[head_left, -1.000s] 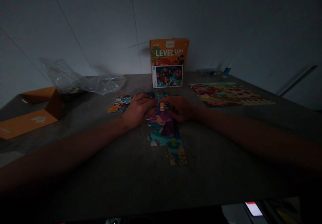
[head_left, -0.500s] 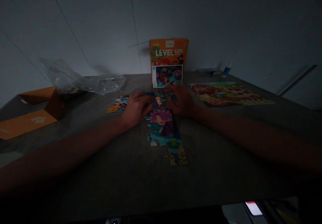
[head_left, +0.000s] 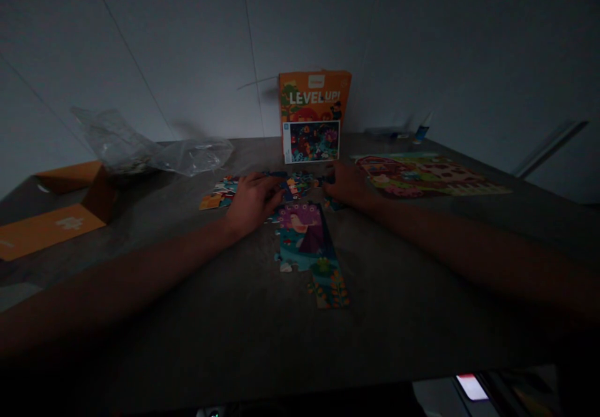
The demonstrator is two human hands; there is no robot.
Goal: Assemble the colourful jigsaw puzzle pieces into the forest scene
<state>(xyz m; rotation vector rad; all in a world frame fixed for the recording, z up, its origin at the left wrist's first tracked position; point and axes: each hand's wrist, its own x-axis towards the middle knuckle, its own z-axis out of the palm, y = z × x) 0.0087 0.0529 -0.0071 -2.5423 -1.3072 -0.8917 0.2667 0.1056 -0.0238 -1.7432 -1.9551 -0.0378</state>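
A partly joined jigsaw puzzle (head_left: 302,242) lies in front of me, showing a bird, a purple tent and a frog. Behind it, loose puzzle pieces (head_left: 297,185) are spread in a heap. My left hand (head_left: 255,201) rests over the left part of these pieces, fingers stretched out and apart, holding nothing I can see. At the right end of the heap, my right hand (head_left: 349,185) has its fingers curled with the thumb around a dark puzzle piece, mostly hidden in the dim light. Another piece (head_left: 334,205) lies just below that hand.
An orange puzzle box (head_left: 316,98) stands against the wall with a picture card (head_left: 314,142) before it. To the left are an open orange box (head_left: 51,229) and a clear plastic bag (head_left: 194,154). A finished farm puzzle (head_left: 435,176) and small bottle (head_left: 422,130) sit right.
My right hand has shifted right, away from the middle of the loose pieces, and its fingers have drawn together. More pieces show between the hands. My left hand has barely moved.
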